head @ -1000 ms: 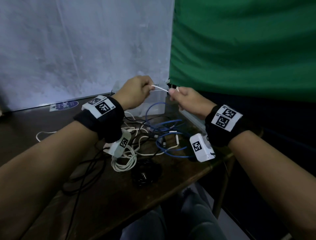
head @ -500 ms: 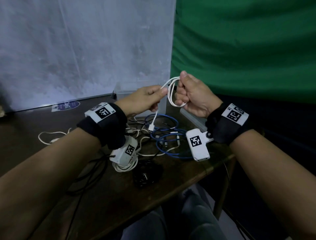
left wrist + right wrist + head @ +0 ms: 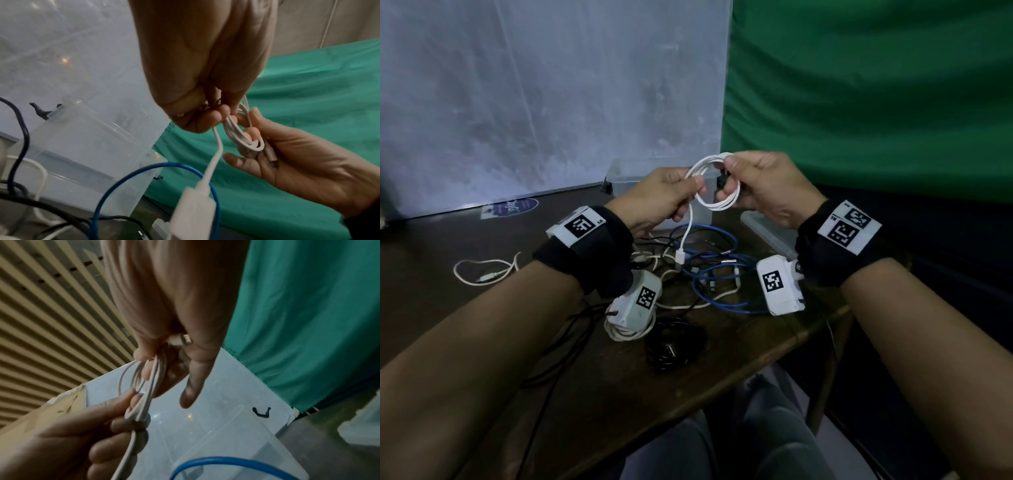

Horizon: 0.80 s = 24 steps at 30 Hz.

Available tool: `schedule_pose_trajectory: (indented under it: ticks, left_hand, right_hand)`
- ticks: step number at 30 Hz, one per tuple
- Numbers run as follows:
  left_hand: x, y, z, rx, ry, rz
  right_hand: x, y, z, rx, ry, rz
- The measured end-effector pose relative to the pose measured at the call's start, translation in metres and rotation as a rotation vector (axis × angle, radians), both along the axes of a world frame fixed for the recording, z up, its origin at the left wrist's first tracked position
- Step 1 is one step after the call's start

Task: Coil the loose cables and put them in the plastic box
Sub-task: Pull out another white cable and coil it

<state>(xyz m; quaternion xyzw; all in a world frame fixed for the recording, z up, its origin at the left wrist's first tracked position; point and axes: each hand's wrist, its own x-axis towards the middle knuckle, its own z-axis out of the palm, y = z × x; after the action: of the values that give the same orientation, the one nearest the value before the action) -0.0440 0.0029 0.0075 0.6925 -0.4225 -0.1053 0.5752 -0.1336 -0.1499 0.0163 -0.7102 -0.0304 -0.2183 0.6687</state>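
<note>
While coil forms: both hands work mid-air above the plastic box [image 3: 626, 178].
Change: a second ago the white cable [image 3: 717, 186] was a short taut span; now several loops, so coiling is nearly done.
Left hand [image 3: 661, 202]: thumb and forefinger pinch the loops.
Right hand [image 3: 760, 188]: fingers curled around the bundle.
Orientation: coil upright; loose tail hangs straight down, USB plug [image 3: 680, 256] lowest, above the table's cable pile [image 3: 709, 270].

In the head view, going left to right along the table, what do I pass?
Loose thin white cable lying alone → bundled white cable coil on the table → blue cable tangle → clear plastic lid lying flat. Above these, the left hand and right hand hold a coiled white USB cable.
</note>
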Motion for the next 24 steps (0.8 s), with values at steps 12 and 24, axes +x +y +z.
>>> schedule_pose_trajectory:
  ticks: [12,24]
  left_hand:
    - [-0.009,0.007,-0.016,0.201,-0.097,0.0]
    - [0.005,0.005,-0.017,-0.179,0.244,0.288]
  right_hand:
    - [0.003,0.004,0.005,0.055,-0.044,-0.22]
    - [-0.004,0.011,0.007,0.209,-0.005,-0.111]
